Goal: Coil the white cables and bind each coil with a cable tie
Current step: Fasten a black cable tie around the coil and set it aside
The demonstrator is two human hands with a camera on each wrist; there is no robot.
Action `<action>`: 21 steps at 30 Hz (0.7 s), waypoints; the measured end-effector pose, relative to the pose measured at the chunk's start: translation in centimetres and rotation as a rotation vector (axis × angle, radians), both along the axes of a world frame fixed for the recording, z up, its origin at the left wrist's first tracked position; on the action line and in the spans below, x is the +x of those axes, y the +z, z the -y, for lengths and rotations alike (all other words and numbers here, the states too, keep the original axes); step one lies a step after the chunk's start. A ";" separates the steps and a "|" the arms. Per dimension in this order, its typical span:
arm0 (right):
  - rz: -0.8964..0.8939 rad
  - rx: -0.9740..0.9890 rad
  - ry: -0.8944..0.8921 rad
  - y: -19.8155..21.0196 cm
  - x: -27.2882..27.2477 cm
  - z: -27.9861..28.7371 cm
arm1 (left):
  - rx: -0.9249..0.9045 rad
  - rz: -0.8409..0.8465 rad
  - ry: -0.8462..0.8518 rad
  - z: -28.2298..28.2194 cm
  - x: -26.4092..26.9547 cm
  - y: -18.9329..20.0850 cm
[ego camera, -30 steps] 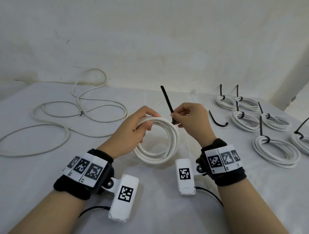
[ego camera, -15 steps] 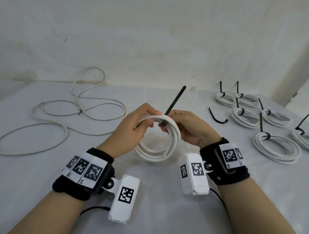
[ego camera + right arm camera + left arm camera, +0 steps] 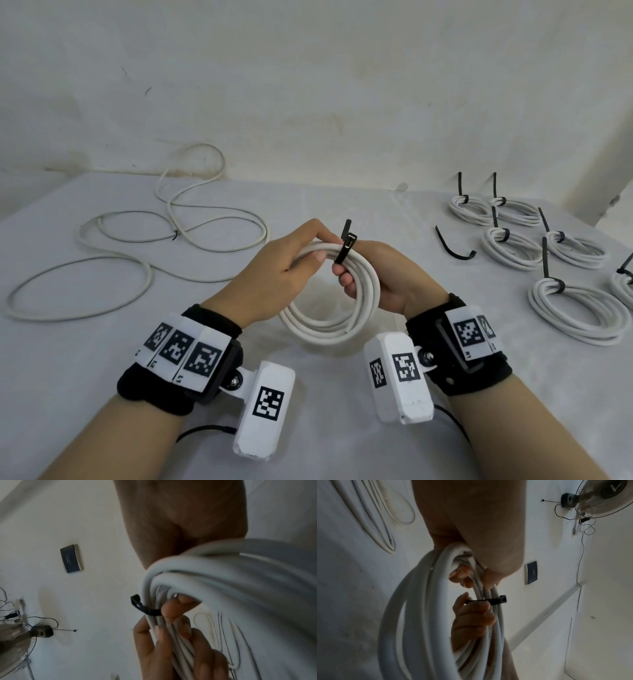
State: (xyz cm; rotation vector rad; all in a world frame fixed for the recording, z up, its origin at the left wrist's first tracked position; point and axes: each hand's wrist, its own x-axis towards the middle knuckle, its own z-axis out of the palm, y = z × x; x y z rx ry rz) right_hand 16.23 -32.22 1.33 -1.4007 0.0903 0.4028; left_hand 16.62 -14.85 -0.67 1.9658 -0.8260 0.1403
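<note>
Both hands (image 3: 274,274) grip the coil (image 3: 363,301), right hand (image 3: 387,277) pinching the tie (image 3: 345,247).

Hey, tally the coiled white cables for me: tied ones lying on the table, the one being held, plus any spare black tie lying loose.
Tied coils on the table: 6
Coil being held: 1
Spare cable tie lying loose: 1
Total: 8
</note>
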 end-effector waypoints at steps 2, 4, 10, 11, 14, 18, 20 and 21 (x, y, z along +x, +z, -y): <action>0.009 -0.003 -0.010 0.0 -0.1 -0.2 | -0.016 0.005 0.009 0.2 -0.1 0.1; 0.037 -0.016 0.001 0.0 -0.1 -0.3 | -0.059 0.016 0.056 0.5 -0.2 0.2; 0.164 -0.075 0.027 0.1 -0.3 -0.4 | -0.252 -0.043 0.078 0.9 0.0 0.1; 0.193 -0.084 0.015 0.0 -0.3 -0.4 | -0.277 -0.066 0.061 0.9 0.0 0.1; 0.397 -0.163 -0.123 -0.2 -0.3 -0.3 | -0.349 -0.142 0.030 0.9 -0.4 0.5; 0.670 -0.179 -0.380 0.3 -0.5 -0.3 | -0.455 -0.266 0.055 0.8 -0.4 0.7; 0.720 -0.100 -0.456 0.6 -0.8 -0.6 | -0.510 -0.318 0.052 0.8 -0.5 1.0; 0.752 -0.097 -0.479 0.6 -0.9 -0.8 | -0.529 -0.339 0.051 0.8 -0.6 1.1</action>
